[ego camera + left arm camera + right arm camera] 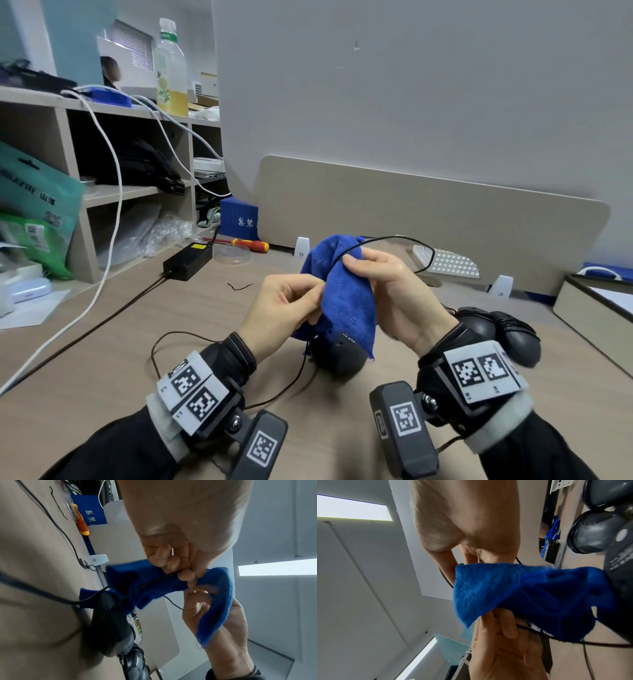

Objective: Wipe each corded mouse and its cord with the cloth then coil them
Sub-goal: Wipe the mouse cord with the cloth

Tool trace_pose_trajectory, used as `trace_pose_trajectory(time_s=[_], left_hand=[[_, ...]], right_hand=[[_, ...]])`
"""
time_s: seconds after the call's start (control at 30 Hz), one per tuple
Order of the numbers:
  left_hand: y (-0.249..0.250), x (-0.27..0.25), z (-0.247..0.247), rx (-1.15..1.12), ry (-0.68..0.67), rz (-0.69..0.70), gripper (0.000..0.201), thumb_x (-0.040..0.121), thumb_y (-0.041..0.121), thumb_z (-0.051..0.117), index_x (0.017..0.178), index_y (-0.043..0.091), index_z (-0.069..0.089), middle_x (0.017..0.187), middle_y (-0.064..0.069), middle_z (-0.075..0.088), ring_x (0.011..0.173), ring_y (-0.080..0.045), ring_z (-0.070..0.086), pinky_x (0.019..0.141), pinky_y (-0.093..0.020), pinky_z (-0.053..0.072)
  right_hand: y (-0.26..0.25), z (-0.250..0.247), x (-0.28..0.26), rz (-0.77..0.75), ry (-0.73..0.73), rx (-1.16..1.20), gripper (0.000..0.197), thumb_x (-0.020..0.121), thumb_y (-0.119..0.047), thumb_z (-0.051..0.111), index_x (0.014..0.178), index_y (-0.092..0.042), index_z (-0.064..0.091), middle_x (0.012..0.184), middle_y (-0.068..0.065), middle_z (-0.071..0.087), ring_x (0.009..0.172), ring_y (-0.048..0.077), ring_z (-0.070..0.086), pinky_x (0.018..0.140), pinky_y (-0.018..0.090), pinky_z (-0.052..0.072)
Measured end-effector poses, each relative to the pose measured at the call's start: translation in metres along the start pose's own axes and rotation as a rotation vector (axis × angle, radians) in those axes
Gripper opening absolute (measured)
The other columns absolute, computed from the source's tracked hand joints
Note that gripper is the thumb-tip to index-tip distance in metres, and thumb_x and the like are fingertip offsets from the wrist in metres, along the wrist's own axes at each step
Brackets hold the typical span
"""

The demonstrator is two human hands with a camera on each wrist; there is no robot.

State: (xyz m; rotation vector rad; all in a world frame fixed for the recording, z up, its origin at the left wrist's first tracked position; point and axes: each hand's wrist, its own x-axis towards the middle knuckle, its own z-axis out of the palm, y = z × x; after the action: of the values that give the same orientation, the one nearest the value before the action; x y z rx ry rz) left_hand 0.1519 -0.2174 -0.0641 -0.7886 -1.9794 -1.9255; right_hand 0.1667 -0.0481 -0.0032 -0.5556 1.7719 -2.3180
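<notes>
I have both hands raised over the desk [102, 342], palms turned toward each other, with the cloth [342, 291] hanging between them. My left hand [284, 308] has its fingers curled in, thumb and fingertips pinching the cloth's near edge. My right hand [387, 287] pinches the cloth's upper fold from the other side, and the cord [394, 238] runs out of that pinch, arcs away past the right hand and drops behind it.

Below the grip, the mouse [339, 356] sits on the desk, its top covered by the hanging cloth, so I see only its dark lower body. I cannot make out where the cord joins it from the head view. Right of the grip, more dark mice [507, 335] lie by my right wrist, partly cut off by the wrist band.

The left wrist view shows what the head view hides: the cord [145, 584] passing along the cloth [154, 588] up into the pinched fingers [186, 574], and down toward the mouse [109, 628] under it. The right wrist view shows the cloth [513, 588] draped from the right hand [471, 520] onto the mouse [621, 574], with the left hand [501, 649] gripping its lower edge. That mouse is blurred there.
</notes>
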Motion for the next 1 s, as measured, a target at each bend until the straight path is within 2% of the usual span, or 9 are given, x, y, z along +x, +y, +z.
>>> trace_pose_trajectory(time_s=[0.07,0.17,0.3,0.43,0.53,0.63,0.7,0.8,1.0], left_hand=[[-0.001,0.000,-0.001,0.017,-0.004,-0.021,0.028,0.097,-0.003,0.053,0.072,-0.011,0.063,0.049,0.005,0.047,0.045,-0.004,0.038,0.047,-0.013,0.032],[-0.002,-0.003,0.001,0.006,-0.105,-0.112,0.037,0.096,0.000,0.056,0.065,0.014,0.070,0.049,0.001,0.045,0.044,-0.008,0.035,0.044,-0.015,0.028],[-0.001,-0.002,0.000,-0.100,-0.043,-0.142,0.022,0.095,0.013,0.061,0.079,0.006,0.074,0.048,-0.003,0.045,0.042,-0.013,0.028,0.041,-0.019,0.016],[0.001,-0.001,-0.001,-0.104,-0.020,-0.075,0.030,0.094,0.024,0.055,0.069,0.018,0.071,0.048,-0.006,0.046,0.041,-0.014,0.028,0.041,-0.021,0.016],[0.002,-0.001,0.003,-0.096,0.009,-0.069,0.045,0.101,0.017,0.053,0.057,0.021,0.062,0.046,-0.004,0.041,0.040,-0.010,0.029,0.040,-0.017,0.021],[0.003,-0.001,0.003,-0.092,0.028,-0.075,0.041,0.100,0.013,0.047,0.062,0.016,0.062,0.045,0.002,0.040,0.040,-0.005,0.032,0.041,-0.015,0.025],[0.004,-0.003,0.005,-0.098,0.012,-0.107,0.035,0.101,0.004,0.046,0.071,0.008,0.063,0.049,0.011,0.051,0.043,0.001,0.044,0.043,-0.010,0.033],[0.002,-0.004,0.006,-0.091,-0.031,-0.124,0.030,0.099,-0.002,0.047,0.080,0.006,0.068,0.058,0.010,0.064,0.055,0.002,0.059,0.050,-0.010,0.044],[0.000,-0.002,0.003,-0.053,-0.102,-0.191,0.024,0.099,0.002,0.051,0.080,-0.005,0.063,0.048,0.009,0.050,0.042,-0.001,0.038,0.043,-0.011,0.030]], right_hand=[[0.004,0.001,0.001,-0.008,0.013,-0.025,0.023,0.097,-0.010,0.053,0.113,0.004,0.064,0.098,0.017,0.069,0.086,0.026,0.068,0.075,0.033,0.057],[0.003,0.000,0.004,-0.050,0.127,0.038,0.019,0.099,-0.012,0.052,0.105,-0.001,0.067,0.095,0.015,0.070,0.085,0.025,0.068,0.072,0.032,0.058],[-0.009,-0.010,0.004,-0.120,0.154,0.053,0.018,0.096,-0.013,0.056,0.103,-0.001,0.067,0.096,0.014,0.069,0.088,0.024,0.067,0.078,0.031,0.057],[-0.001,-0.014,0.004,-0.013,0.061,0.063,0.030,0.093,-0.007,0.054,0.118,0.009,0.061,0.104,0.021,0.064,0.092,0.031,0.064,0.084,0.038,0.054],[0.006,-0.012,0.002,0.049,-0.076,0.032,0.029,0.092,-0.003,0.053,0.118,0.004,0.064,0.098,0.016,0.068,0.088,0.027,0.066,0.082,0.034,0.055],[0.010,-0.010,0.002,0.053,-0.119,-0.033,0.033,0.093,-0.006,0.056,0.123,0.006,0.061,0.103,0.016,0.066,0.090,0.026,0.065,0.081,0.032,0.055],[0.015,-0.005,0.003,0.048,-0.092,-0.058,0.035,0.095,-0.011,0.059,0.125,0.007,0.059,0.109,0.019,0.065,0.093,0.026,0.065,0.083,0.032,0.056],[0.021,0.002,0.003,0.012,-0.013,-0.075,0.032,0.097,-0.013,0.059,0.121,0.009,0.062,0.110,0.022,0.067,0.094,0.027,0.067,0.083,0.034,0.058],[0.020,0.016,0.003,-0.030,0.221,-0.006,0.026,0.097,-0.009,0.059,0.111,0.013,0.064,0.096,0.022,0.070,0.081,0.028,0.068,0.067,0.032,0.059]])
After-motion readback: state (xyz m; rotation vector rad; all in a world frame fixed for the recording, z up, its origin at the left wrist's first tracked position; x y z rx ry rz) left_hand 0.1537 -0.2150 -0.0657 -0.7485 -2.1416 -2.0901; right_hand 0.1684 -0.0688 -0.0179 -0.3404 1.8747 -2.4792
